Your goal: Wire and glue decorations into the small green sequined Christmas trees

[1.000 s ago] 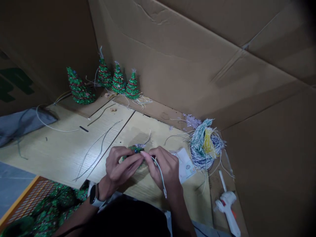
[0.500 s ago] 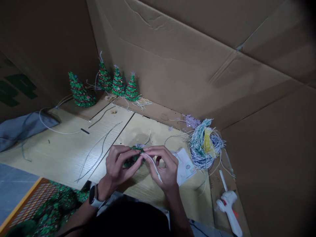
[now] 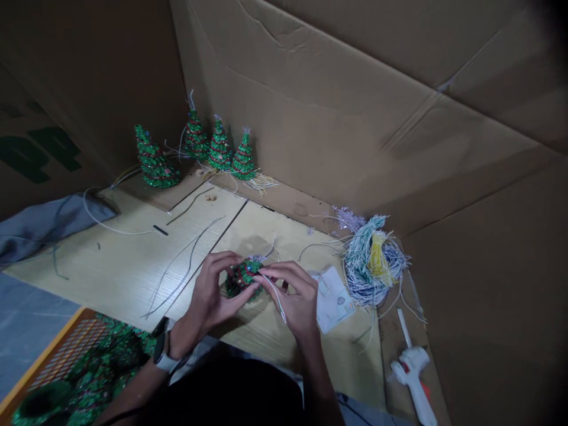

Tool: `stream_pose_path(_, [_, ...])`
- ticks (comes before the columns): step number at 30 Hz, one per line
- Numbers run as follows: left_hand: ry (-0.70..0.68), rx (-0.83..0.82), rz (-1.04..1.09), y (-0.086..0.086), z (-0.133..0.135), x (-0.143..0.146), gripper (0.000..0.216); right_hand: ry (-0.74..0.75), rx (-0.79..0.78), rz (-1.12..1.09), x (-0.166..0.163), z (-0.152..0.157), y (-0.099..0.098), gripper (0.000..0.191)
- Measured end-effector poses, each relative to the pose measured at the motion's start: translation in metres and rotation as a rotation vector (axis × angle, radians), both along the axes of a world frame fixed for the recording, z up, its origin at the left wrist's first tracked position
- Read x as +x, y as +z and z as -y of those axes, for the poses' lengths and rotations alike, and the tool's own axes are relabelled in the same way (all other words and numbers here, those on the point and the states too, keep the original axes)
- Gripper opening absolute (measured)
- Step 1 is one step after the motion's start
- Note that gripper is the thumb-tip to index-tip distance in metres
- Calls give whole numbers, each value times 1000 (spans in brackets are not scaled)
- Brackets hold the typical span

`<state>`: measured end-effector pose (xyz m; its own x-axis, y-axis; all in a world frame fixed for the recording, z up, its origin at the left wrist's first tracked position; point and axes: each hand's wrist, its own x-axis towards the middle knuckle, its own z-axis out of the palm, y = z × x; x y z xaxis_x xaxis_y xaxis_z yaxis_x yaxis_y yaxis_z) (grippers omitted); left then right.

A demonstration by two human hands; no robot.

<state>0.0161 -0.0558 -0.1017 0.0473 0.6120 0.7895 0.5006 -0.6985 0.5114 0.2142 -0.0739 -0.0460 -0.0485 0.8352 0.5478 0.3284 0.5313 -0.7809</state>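
Note:
Between my hands, low over the table, is a small green tinsel Christmas tree [image 3: 242, 279] with red trim. A pale purple glittery piece [image 3: 256, 258] and thin wire ends show at its far side. My left hand [image 3: 209, 296] curls around the tree's left side, fingers above and thumb below. A white wire [image 3: 278, 300] trails over the palm of my right hand [image 3: 296, 299], whose thumb and fingertips pinch its upper end against the tree. Exactly where the wire meets the tree is hidden by the fingertips.
Several finished-looking trees [image 3: 219, 148] stand by the cardboard wall [image 3: 332, 118]. Bundled wires [image 3: 359, 266] lie to the right, with purple pieces [image 3: 348, 219] behind. A white glue gun [image 3: 415, 367] rests at the right edge. An orange basket [image 3: 57, 349] holds more trees at lower left.
My left fingers have spread from the tree, uncovering more of its front. The right hand keeps its pinch on the wire. The whole view has shifted slightly.

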Motion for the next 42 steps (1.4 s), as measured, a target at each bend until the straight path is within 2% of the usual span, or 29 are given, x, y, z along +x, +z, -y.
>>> stream_pose_path(3, [-20,-25,0,-1,0,0,70,-17,-2,-13,2,5,-3,25])
stream_pose_path(7, [-35,-41,7,2,0,1,70,-17,141,-65,3,12,3,27])
stream_pose_path(10, [-35,-35,0,2,0,1,65,10,192,-54,-1,11,10,25])
stream_pose_path(15, [-72,-145,-45,-1,0,0,67,-1,135,-59,-8,0,8,14])
stream_pose_path(19, [-110,-244,-182,-2,0,1,67,-5,81,-54,-7,0,3,17])
stream_pose_path(22, [-119,-271,-202,-2,0,2,63,-9,144,-54,-4,5,5,25])
stream_pose_path(26, [-125,-293,-204,-4,-3,3,60,-15,225,-58,-5,5,4,25])
stream_pose_path(33, [-199,-419,-173,-15,-9,6,49,5,204,-78,-5,1,1,36])
stream_pose_path(38, [-209,-458,-135,-19,-11,5,49,44,137,-66,-5,1,-2,30])
stream_pose_path(42, [-219,-496,-106,-15,-10,5,46,3,74,-42,-7,2,-3,19])
